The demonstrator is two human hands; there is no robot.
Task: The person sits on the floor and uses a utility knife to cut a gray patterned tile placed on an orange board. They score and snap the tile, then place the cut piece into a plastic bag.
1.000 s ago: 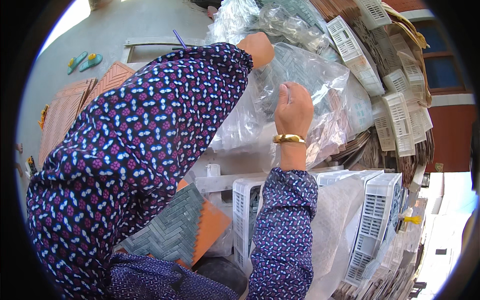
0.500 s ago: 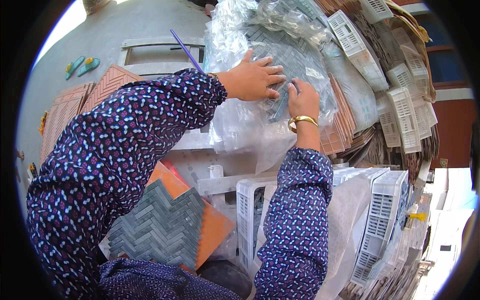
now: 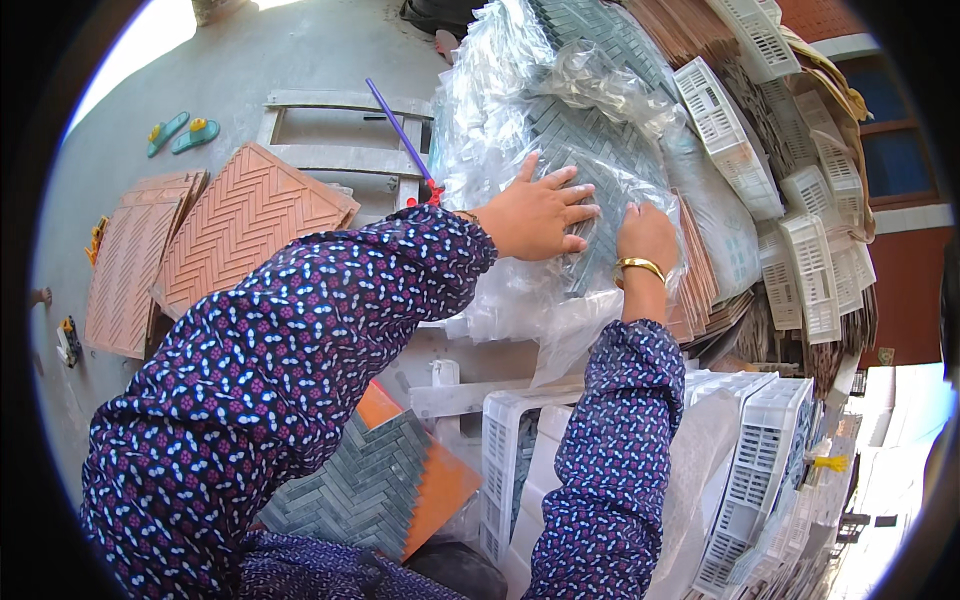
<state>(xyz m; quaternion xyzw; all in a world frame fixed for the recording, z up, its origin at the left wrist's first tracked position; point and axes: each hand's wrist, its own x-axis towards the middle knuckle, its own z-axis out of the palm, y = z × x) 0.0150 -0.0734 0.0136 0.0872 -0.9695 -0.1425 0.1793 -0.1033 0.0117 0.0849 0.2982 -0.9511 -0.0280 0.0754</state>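
Observation:
My left hand (image 3: 540, 212) lies with fingers spread on a stack of grey herringbone mosaic tile sheets (image 3: 575, 132) covered by clear plastic film (image 3: 490, 95). Close to its right, my right hand (image 3: 648, 240), a gold bangle at its wrist, is closed at the film over the sheet and seems to pinch it; its fingertips are partly hidden. Nearer me, below my left forearm, another grey herringbone tile sheet (image 3: 350, 490) rests on an orange toothed board (image 3: 440, 490).
White plastic crates (image 3: 735, 135) stand piled at the right, with another crate (image 3: 497, 470) beside my right forearm. Orange herringbone trays (image 3: 250, 225) lean at the left. A purple stick (image 3: 395, 120) lies by a pale wooden frame (image 3: 340, 157). Green slippers (image 3: 195, 136) lie on the floor.
The view has shifted, so the scene sits lower in the picture. My right hand's fingers have curled closed, while my left hand stays spread on the covered tile sheet.

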